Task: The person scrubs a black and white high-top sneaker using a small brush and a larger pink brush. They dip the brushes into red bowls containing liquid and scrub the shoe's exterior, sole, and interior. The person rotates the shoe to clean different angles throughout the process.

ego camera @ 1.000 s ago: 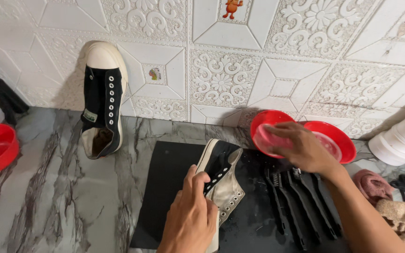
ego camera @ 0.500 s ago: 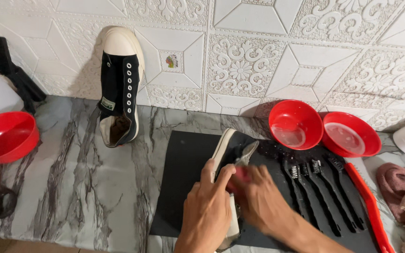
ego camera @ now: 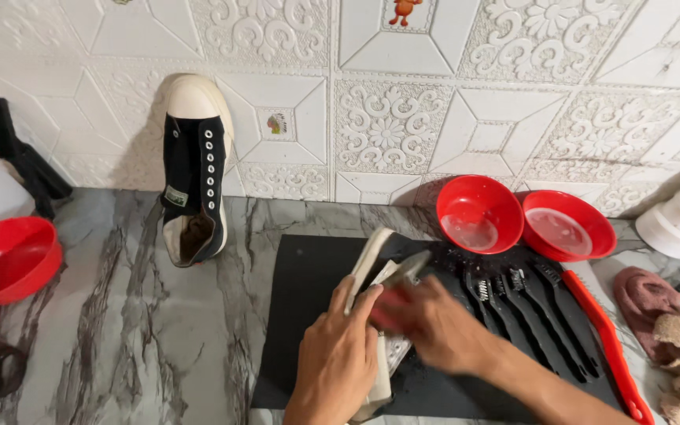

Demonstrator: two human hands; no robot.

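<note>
**A:** Shoe [ego camera: 379,315] on the black mat [ego camera: 308,275], lying on its side, sole edge up, long axis running from near the person away toward the wall and a little right.

**B:** And the left hand [ego camera: 340,358]?

**A:** Clamped on the near end, fingers [ego camera: 360,303] wrapped over the pale sole rim, pinning it to the mat. The hold looks firm.

**B:** The right hand [ego camera: 434,327]?

**A:** Comes in from the right, across the shoe's middle. Its fingers are curled round something reddish [ego camera: 387,311], pressed against the upper. It's blurred; I can't tell what it is.

**B:** So which hand is nearer the toe?

**A:** The right. The toe end pokes out beyond both hands toward the two red bowls [ego camera: 525,220]. My read: any stroke runs along that axis, with the left as anchor.

**B:** Anything alongside?

**A:** Black brushes [ego camera: 529,315] in a row just right of the right hand, on the mat. A second shoe [ego camera: 194,169] leans upright on the wall, well apart across the marble surface [ego camera: 120,315].
</note>
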